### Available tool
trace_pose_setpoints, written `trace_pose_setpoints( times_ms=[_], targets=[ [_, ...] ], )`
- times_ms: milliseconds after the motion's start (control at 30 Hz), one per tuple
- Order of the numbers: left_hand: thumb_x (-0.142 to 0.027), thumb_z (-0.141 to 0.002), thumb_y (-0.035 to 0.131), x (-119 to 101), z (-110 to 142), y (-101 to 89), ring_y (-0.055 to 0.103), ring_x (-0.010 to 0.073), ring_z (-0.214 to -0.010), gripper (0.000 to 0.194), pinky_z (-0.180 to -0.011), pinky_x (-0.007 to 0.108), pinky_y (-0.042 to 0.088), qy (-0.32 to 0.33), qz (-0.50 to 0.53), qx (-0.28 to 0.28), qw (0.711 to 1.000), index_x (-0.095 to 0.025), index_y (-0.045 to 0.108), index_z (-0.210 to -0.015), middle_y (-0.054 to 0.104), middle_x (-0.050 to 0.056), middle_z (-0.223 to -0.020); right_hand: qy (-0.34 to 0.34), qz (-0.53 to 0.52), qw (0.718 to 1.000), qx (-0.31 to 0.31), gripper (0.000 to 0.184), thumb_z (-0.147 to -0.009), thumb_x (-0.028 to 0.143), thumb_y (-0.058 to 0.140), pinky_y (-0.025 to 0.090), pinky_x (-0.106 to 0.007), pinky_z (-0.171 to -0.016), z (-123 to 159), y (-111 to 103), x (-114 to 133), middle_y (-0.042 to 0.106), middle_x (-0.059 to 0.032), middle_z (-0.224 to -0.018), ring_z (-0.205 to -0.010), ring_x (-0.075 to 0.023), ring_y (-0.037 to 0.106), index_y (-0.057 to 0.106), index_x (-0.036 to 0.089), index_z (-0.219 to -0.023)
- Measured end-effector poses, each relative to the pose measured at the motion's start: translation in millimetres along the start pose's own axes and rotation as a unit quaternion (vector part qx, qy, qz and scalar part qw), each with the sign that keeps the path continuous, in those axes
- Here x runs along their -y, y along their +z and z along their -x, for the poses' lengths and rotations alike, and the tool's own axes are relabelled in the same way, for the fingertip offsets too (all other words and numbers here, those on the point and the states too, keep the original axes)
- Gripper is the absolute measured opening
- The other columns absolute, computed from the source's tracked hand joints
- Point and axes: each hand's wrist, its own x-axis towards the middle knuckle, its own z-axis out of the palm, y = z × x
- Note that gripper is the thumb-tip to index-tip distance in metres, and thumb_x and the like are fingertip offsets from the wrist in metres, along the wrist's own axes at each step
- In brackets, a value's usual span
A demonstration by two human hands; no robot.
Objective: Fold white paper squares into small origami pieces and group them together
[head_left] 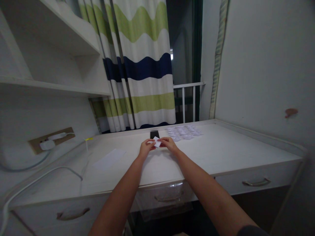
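Note:
Between my two hands is a small folded piece of white paper point(157, 142), raised a little over the desk. My left hand point(145, 147) pinches its left side with thumb and fingers. On the opposite side, my right hand point(169, 143) grips the paper's right edge. Just behind the hands lies a dark flat object point(154, 133), partly covered by the paper. Several folded white paper pieces point(183, 132) lie in rows beyond my right hand. Flat white paper sheets point(110, 158) rest on the desk to the left.
The white desk point(233, 147) has drawers with metal handles along its front. At the left, a white cable point(59, 167) crosses the desk, and chargers sit in a wall socket point(51, 140). Shelves point(61, 88) overhang the left side. A striped curtain point(147, 65) hangs behind.

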Motion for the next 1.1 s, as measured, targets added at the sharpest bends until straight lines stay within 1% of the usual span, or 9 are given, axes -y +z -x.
trace_pose_setpoints(
  times_ms=[67, 133, 200, 333, 533, 733, 833, 967, 1100],
  targets=[
    [-0.031, -0.049, 0.074, -1, 1, 0.9, 0.06, 0.014, -0.057, 0.035, -0.058, 0.027, 0.05, 0.015, -0.015, 0.018, 1.0, -0.012, 0.062, -0.076, 0.063, 0.003, -0.06, -0.001, 0.004, 1.0, -0.004, 0.024, -0.055, 0.031, 0.067, 0.049, -0.028, -0.061, 2, 0, 2, 0.063, -0.0006, -0.063, -0.059, -0.012, 0.059, 0.066, 0.015, -0.073],
    [-0.033, -0.049, 0.074, -2, 2, 1.4, 0.06, 0.0141, -0.057, 0.036, -0.058, 0.027, 0.05, 0.026, -0.024, 0.029, 0.999, -0.012, 0.062, -0.075, 0.062, 0.003, -0.058, -0.004, 0.005, 1.0, -0.002, 0.026, -0.051, 0.03, 0.07, 0.049, -0.028, -0.06, 3, 1, 3, 0.063, -0.0005, -0.062, -0.059, -0.0121, 0.058, 0.066, 0.015, -0.072],
    [-0.033, -0.049, 0.074, -3, 2, 1.6, 0.06, 0.014, -0.057, 0.036, -0.058, 0.027, 0.05, 0.025, -0.025, 0.03, 0.999, -0.011, 0.063, -0.076, 0.063, 0.003, -0.059, -0.001, 0.002, 1.0, -0.002, 0.027, -0.048, 0.03, 0.072, 0.049, -0.028, -0.061, 2, 1, 3, 0.063, -0.0005, -0.061, -0.059, -0.0121, 0.058, 0.066, 0.014, -0.069],
    [-0.035, -0.048, 0.074, -3, 0, 1.9, 0.06, 0.0135, -0.058, 0.038, -0.06, 0.027, 0.05, 0.012, -0.008, 0.023, 1.0, -0.011, 0.063, -0.076, 0.064, 0.004, -0.061, 0.006, -0.007, 1.0, -0.028, 0.029, -0.044, 0.03, 0.074, 0.049, -0.03, -0.061, 1, 1, 2, 0.064, -0.0011, -0.06, -0.057, -0.0124, 0.058, 0.066, 0.014, -0.066],
    [-0.034, -0.049, 0.073, -2, -2, 1.8, 0.06, 0.0133, -0.059, 0.035, -0.061, 0.027, 0.05, 0.009, 0.015, 0.019, 1.0, -0.012, 0.063, -0.075, 0.064, 0.003, -0.063, -0.015, 0.001, 0.999, -0.029, 0.027, -0.048, 0.03, 0.072, 0.049, -0.031, -0.063, 1, 1, 2, 0.065, -0.0029, -0.064, -0.06, -0.0134, 0.059, 0.067, 0.014, -0.069],
    [-0.034, -0.05, 0.073, 1, 0, 1.2, 0.06, 0.0138, -0.062, 0.036, -0.06, 0.027, 0.049, 0.003, 0.008, 0.04, 0.999, -0.012, 0.061, -0.076, 0.064, 0.004, -0.067, -0.063, 0.063, 0.995, -0.036, 0.02, -0.051, 0.026, 0.067, 0.045, -0.027, -0.056, -5, -1, -7, 0.062, -0.0013, -0.059, -0.054, -0.0111, 0.054, 0.065, 0.013, -0.066],
    [-0.032, -0.048, 0.074, 2, 1, 2.3, 0.059, 0.0136, -0.061, 0.037, -0.056, 0.026, 0.048, -0.002, -0.007, 0.047, 0.999, -0.013, 0.058, -0.077, 0.063, 0.003, -0.066, -0.09, 0.092, 0.991, -0.038, 0.017, -0.053, 0.025, 0.065, 0.042, -0.024, -0.054, -7, -1, -11, 0.06, -0.0003, -0.058, -0.052, -0.0093, 0.051, 0.064, 0.013, -0.065],
    [-0.029, -0.046, 0.074, 2, 1, 3.0, 0.058, 0.0123, -0.06, 0.037, -0.056, 0.025, 0.047, 0.01, -0.018, 0.051, 0.999, -0.015, 0.056, -0.075, 0.062, 0.0, -0.064, -0.083, 0.095, 0.992, -0.024, 0.019, -0.056, 0.029, 0.064, 0.041, -0.023, -0.053, -7, 1, -12, 0.059, 0.0001, -0.059, -0.054, -0.0097, 0.051, 0.063, 0.014, -0.069],
    [-0.029, -0.048, 0.073, 1, 0, 2.3, 0.057, 0.0118, -0.061, 0.034, -0.058, 0.024, 0.046, 0.018, -0.031, 0.064, 0.997, -0.015, 0.056, -0.073, 0.061, 0.0, -0.063, -0.079, 0.093, 0.993, -0.008, 0.022, -0.054, 0.031, 0.066, 0.04, -0.023, -0.053, -5, 0, -11, 0.058, 0.0003, -0.059, -0.055, -0.0103, 0.051, 0.062, 0.015, -0.069]
  ],
)
